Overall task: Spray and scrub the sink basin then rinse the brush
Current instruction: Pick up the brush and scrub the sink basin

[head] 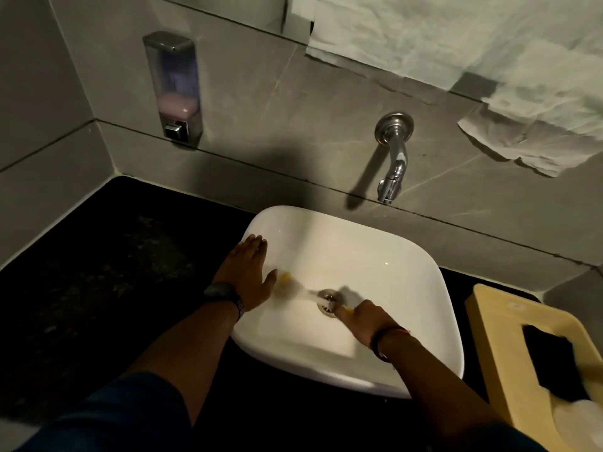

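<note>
A white square sink basin (385,256) sits on a black counter, with a metal drain (328,300) at its bottom. My right hand (365,321) is closed around the yellow handle of a brush (293,285), whose blurred head reaches left across the basin floor past the drain. My left hand (248,272) lies flat with fingers spread on the basin's left rim. A chrome tap (393,158) juts from the grey wall above the basin; no water shows.
A soap dispenser (173,89) hangs on the wall at left. A beige tissue box (509,347) stands right of the sink. Crumpled paper towels (489,53) hang along the wall's upper right. The black counter (107,272) spreads to the left.
</note>
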Demonstrator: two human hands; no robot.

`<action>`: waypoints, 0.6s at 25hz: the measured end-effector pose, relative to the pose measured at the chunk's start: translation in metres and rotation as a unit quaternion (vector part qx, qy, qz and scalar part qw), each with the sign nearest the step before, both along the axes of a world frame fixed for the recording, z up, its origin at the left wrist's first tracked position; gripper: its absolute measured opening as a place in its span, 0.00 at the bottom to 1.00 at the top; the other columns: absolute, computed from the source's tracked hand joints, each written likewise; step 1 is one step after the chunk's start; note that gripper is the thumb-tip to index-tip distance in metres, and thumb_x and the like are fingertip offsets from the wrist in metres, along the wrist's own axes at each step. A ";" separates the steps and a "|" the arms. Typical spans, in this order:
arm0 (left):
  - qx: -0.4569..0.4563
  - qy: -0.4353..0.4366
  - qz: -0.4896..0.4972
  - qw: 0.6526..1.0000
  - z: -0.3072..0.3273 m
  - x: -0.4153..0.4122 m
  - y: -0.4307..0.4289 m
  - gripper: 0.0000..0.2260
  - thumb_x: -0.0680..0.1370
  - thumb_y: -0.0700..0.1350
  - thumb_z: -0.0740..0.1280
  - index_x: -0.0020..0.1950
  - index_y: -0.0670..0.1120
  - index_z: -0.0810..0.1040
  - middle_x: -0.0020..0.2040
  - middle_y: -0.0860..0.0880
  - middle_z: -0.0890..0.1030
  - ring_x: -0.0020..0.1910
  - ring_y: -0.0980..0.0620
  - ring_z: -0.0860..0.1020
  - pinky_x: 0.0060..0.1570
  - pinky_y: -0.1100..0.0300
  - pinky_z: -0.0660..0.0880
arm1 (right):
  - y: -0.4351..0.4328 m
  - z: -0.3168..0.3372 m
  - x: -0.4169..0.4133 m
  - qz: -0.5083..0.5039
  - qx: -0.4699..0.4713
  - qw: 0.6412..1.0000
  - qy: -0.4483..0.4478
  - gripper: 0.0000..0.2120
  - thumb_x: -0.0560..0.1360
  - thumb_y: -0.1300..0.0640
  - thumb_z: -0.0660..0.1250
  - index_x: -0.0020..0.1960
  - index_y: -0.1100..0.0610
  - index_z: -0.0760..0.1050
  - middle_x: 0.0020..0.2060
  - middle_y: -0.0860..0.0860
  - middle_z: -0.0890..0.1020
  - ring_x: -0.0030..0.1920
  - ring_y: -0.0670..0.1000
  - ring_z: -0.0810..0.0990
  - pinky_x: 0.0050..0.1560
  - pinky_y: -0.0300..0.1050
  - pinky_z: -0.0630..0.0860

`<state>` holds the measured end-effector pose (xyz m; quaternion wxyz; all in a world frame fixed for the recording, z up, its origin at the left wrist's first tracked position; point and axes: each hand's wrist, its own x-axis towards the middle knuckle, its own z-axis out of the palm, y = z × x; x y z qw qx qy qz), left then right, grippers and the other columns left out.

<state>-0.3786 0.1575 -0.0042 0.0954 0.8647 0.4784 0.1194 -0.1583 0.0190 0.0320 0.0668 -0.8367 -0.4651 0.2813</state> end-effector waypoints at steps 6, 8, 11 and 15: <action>0.009 0.024 -0.009 1.000 0.002 -0.001 -0.002 0.32 0.77 0.57 0.53 0.74 0.41 0.50 0.77 0.42 0.54 0.76 0.47 0.48 0.74 0.52 0.45 | -0.034 0.008 0.053 -0.169 -0.044 0.976 -0.130 0.38 0.71 0.27 0.56 0.61 0.59 0.74 0.59 0.61 0.80 0.58 0.62 0.78 0.56 0.51 0.73; 0.011 0.034 -0.009 0.999 0.002 -0.001 -0.001 0.32 0.77 0.58 0.53 0.74 0.41 0.51 0.77 0.42 0.54 0.76 0.46 0.48 0.74 0.52 0.45 | -0.050 0.021 0.078 -0.192 -0.071 0.970 -0.129 0.36 0.73 0.31 0.58 0.61 0.63 0.75 0.58 0.62 0.80 0.56 0.63 0.79 0.54 0.49 0.73; 0.016 0.046 -0.008 0.999 0.003 0.000 -0.002 0.33 0.76 0.59 0.53 0.74 0.41 0.51 0.77 0.42 0.54 0.76 0.46 0.49 0.74 0.51 0.46 | -0.064 0.029 0.069 -0.112 -0.124 0.985 -0.047 0.30 0.71 0.30 0.62 0.46 0.59 0.77 0.39 0.56 0.81 0.41 0.56 0.81 0.38 0.42 0.70; 0.009 0.040 -0.008 0.999 0.003 -0.001 -0.003 0.33 0.76 0.59 0.53 0.74 0.42 0.50 0.77 0.42 0.54 0.76 0.47 0.48 0.74 0.52 0.45 | -0.044 0.019 0.029 -0.009 -0.141 0.990 -0.028 0.34 0.64 0.23 0.59 0.44 0.54 0.75 0.38 0.54 0.81 0.37 0.53 0.80 0.38 0.42 0.73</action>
